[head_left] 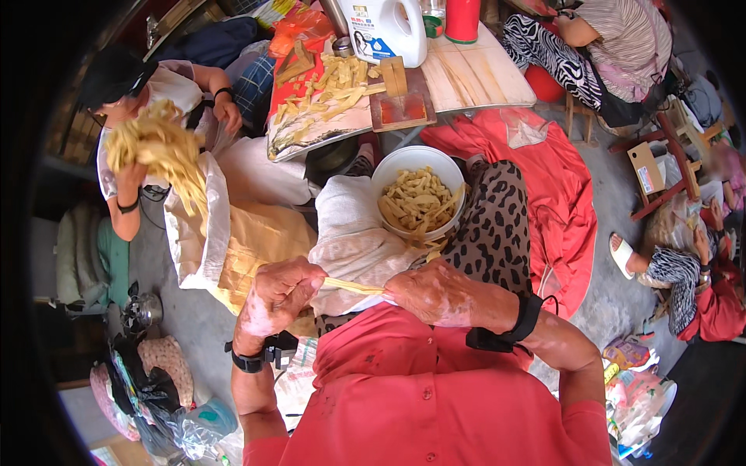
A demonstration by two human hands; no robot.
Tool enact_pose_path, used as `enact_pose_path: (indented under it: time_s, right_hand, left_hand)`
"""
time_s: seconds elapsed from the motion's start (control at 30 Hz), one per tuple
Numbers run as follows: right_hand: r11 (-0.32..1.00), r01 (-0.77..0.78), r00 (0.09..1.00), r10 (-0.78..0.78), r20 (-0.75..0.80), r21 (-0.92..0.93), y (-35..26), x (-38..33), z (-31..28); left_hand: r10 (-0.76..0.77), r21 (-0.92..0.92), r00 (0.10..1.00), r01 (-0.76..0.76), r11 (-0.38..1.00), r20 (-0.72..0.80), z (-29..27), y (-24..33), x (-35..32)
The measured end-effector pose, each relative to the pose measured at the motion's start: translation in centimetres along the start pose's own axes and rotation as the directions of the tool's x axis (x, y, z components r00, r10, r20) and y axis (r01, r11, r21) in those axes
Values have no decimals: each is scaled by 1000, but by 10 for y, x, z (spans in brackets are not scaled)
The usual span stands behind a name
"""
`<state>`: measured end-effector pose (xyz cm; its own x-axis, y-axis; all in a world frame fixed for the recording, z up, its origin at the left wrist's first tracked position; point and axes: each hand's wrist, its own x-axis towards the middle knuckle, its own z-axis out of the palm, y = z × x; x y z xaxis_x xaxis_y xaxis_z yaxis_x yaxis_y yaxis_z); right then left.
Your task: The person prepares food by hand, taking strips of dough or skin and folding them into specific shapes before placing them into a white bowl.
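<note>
A pale yellow, flat strip [353, 286], which looks like dried food, is stretched between my hands. My left hand [284, 293] pinches one end, and my right hand [444, 293] has closed fingers on the other. Just beyond the strip, a white bucket [381, 172] stands between my knees, partly filled with short yellow pieces [420, 200]. A whitish cloth [353, 233] covers my left leg beside the bucket. More loose strips [342, 78] lie in a heap on the low table, close to a small wooden block on a board [402, 109].
On the table [482, 78] stand a white jug [388, 31] and a red container [463, 19]. At left, a co-worker's hand lifts a bundle of yellow strips [159, 144] over an open sack [194, 248]. Other people sit at right. Plastic bags [198, 427] lie lower left.
</note>
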<state>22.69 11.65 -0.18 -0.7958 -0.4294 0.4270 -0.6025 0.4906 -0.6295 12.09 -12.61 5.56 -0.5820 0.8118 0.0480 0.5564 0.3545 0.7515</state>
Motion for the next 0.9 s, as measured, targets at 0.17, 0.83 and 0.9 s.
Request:
enact_pose_path:
  time_s: [0.17, 0.83, 0.9]
  right_hand:
    - [997, 38, 999, -40, -19, -67, 0, 0, 4]
    - [986, 60, 968, -19, -250, 155, -34, 32, -1]
    - [983, 70, 939, -6, -345, 173, -39, 43, -2]
  left_hand:
    - [288, 413, 957, -279, 867, 41, 25, 34, 14]
    - [-223, -909, 928, -206, 362, -299, -8, 30, -32]
    - [-210, -920, 899, -353, 171, -384, 3, 34, -17]
